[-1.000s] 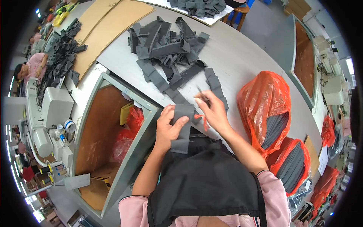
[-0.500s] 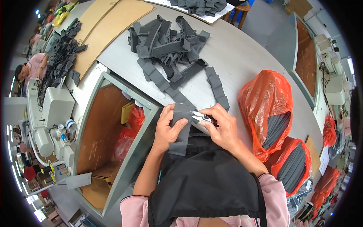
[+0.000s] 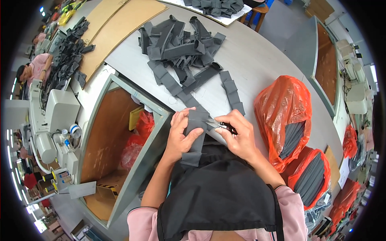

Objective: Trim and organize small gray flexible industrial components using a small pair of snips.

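Observation:
My left hand (image 3: pixel 181 135) is closed on a dark grey fabric strip (image 3: pixel 195 140), thumb on top, and its lower end hangs over my black apron. In my right hand (image 3: pixel 240 135) is a pair of thread snips (image 3: pixel 212 123) with black handles. The blade tips are at the strip's right edge, close to its top. Whether a thread lies between them is too small to tell. A chain of joined grey pieces (image 3: pixel 171 84) runs from just beyond my hands up to a loose pile of grey strips (image 3: pixel 179 46) on the table.
On my right stand two red plastic bags (image 3: pixel 277 104) (image 3: pixel 294 172) with grey strips inside. A short row of grey pieces (image 3: pixel 232 92) lies beside the chain. Left of me is an open-topped bin (image 3: pixel 106 140) with a metal rim. Farther left, a person (image 3: pixel 38 66) sits by a sewing machine (image 3: pixel 60 112).
The snips' blades have come closer together and stay at the strip's edge. Both hands have shifted very slightly right, still holding the strip and snips.

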The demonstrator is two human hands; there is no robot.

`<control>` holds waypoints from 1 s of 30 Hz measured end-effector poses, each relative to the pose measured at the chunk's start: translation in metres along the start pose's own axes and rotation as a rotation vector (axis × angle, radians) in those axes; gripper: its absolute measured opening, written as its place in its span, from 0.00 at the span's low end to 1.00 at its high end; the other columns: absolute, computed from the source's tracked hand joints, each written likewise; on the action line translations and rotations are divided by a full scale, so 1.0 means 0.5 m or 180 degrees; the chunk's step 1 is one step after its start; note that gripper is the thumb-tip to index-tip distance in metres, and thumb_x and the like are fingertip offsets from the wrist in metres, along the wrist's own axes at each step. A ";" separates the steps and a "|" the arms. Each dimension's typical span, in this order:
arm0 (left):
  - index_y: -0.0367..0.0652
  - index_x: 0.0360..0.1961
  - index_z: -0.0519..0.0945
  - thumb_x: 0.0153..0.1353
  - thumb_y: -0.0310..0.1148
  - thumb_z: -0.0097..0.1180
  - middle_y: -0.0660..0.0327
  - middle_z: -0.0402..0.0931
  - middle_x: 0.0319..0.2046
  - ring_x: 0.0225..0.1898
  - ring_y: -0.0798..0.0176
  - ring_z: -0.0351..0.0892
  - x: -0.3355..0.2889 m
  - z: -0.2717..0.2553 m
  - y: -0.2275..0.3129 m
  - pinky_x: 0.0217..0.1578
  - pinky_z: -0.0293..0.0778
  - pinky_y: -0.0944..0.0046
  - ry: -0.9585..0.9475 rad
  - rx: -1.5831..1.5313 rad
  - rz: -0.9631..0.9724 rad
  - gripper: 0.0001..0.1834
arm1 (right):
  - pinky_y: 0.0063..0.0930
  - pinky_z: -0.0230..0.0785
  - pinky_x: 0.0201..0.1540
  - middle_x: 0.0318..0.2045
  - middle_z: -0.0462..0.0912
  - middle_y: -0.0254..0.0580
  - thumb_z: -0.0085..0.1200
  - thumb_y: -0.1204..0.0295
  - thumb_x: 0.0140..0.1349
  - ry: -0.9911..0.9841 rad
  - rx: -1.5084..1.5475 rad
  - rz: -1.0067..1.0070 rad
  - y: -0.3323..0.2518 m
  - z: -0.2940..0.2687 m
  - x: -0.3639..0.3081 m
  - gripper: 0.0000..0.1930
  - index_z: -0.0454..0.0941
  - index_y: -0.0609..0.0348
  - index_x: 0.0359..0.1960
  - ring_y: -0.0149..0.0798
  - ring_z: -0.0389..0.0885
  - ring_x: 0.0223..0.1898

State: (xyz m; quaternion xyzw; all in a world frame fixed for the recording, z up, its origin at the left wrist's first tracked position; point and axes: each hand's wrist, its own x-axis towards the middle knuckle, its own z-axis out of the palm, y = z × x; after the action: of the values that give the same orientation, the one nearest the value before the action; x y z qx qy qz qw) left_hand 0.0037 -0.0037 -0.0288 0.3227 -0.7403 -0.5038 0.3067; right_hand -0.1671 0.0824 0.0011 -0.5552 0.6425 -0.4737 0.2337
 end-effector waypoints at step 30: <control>0.39 0.39 0.77 0.52 0.35 0.57 0.56 0.69 0.50 0.59 0.56 0.61 0.011 -0.005 0.001 0.62 0.39 0.47 -0.0165 0.0336 0.0384 0.15 | 0.21 0.62 0.28 0.27 0.67 0.38 0.60 0.80 0.47 -0.0260 0.0158 0.0244 -0.013 0.003 0.002 0.12 0.77 0.61 0.36 0.31 0.67 0.25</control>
State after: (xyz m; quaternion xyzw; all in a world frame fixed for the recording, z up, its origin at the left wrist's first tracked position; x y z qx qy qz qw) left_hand 0.0021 -0.0093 -0.0269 0.2801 -0.7916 -0.4529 0.2998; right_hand -0.1630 0.0813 0.0064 -0.5431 0.6412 -0.4572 0.2914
